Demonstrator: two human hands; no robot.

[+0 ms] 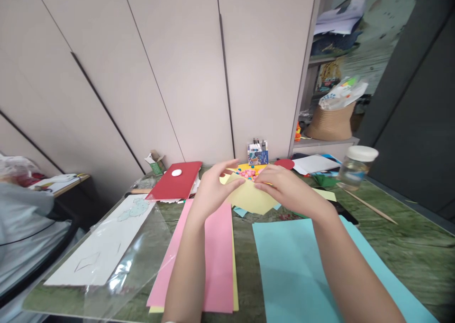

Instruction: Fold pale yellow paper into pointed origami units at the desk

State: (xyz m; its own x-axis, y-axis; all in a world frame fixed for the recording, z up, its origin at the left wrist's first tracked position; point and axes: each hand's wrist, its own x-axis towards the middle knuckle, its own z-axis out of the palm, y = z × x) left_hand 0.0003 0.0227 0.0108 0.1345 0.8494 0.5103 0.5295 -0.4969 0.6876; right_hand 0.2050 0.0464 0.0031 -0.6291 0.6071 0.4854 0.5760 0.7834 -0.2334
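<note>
Above the far middle of the table, a piece of pale yellow paper (251,200) is between my two hands. My left hand (215,186) curves round the paper's left side, its thumb along the top edge and some fingertips hidden behind. At the right side of the same edge, my right hand (284,186) pinches the paper, with its other fingers bent over. Just beyond the paper lie small pink, blue and yellow pieces (247,173), partly covered by my hands; their kind is too small to tell. Blue paper scraps (240,211) lie below the paper.
Pink sheets (218,256) and blue sheets (293,266) lie nearer me. To the left are a drawing (106,247), clear plastic film (131,266) and a red folder (174,183). A lidded jar (355,169) and a wooden stick (371,207) are right. A person's sleeve (21,214) shows far left.
</note>
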